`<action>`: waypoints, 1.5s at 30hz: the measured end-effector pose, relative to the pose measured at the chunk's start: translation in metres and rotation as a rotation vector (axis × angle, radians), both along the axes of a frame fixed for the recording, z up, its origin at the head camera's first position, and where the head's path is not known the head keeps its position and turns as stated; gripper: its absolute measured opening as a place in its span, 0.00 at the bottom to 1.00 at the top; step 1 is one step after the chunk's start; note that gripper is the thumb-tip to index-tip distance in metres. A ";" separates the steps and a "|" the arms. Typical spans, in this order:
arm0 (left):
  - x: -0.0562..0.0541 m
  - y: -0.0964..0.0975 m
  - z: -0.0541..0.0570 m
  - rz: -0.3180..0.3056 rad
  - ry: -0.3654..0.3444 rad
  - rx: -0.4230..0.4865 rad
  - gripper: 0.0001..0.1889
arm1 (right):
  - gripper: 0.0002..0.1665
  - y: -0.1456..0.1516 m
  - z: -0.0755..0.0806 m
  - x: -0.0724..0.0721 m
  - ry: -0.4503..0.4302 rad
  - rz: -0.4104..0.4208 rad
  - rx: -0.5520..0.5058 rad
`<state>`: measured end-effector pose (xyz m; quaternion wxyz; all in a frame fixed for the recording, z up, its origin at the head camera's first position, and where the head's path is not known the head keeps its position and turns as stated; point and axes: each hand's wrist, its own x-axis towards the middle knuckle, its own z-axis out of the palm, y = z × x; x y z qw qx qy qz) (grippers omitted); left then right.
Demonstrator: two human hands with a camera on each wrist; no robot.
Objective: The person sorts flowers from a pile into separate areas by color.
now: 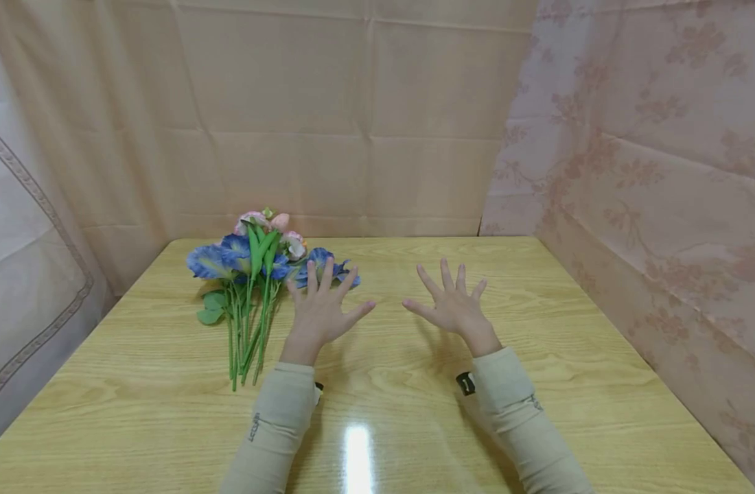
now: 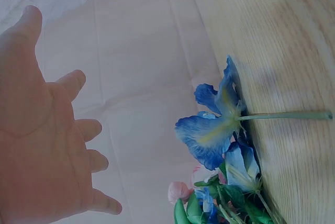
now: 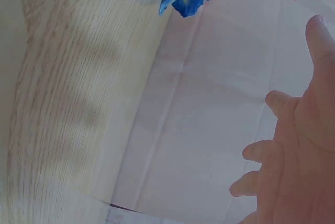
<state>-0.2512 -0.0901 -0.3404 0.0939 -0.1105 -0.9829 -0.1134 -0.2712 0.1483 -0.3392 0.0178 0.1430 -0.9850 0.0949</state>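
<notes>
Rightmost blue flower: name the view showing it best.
Left wrist: there the flower is large, its petals and stem clear. The head view shows it small, partly hidden by the left hand; the right wrist view shows only petals, cut off by the top edge.

A: What's the table [image 1: 569,384] like?
B: Yellowish wood grain, shiny, w/ glare [image 1: 357,460] nr. the front.
A: And on it?
B: Flowers [image 1: 254,254], back L., blue & pink heads [image 1: 235,254] twd. far edge, green stems [image 1: 263,322] pointing twd. nr. side.
</notes>
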 end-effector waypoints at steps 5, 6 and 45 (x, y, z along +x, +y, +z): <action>0.000 0.000 -0.001 0.001 0.001 0.003 0.40 | 0.48 0.000 0.000 0.000 0.007 -0.005 0.002; 0.001 0.000 -0.001 0.002 0.000 0.004 0.40 | 0.48 0.000 0.000 0.000 0.004 -0.005 0.002; -0.004 -0.003 -0.005 0.071 0.023 0.011 0.42 | 0.47 -0.002 -0.004 -0.001 -0.031 0.009 -0.018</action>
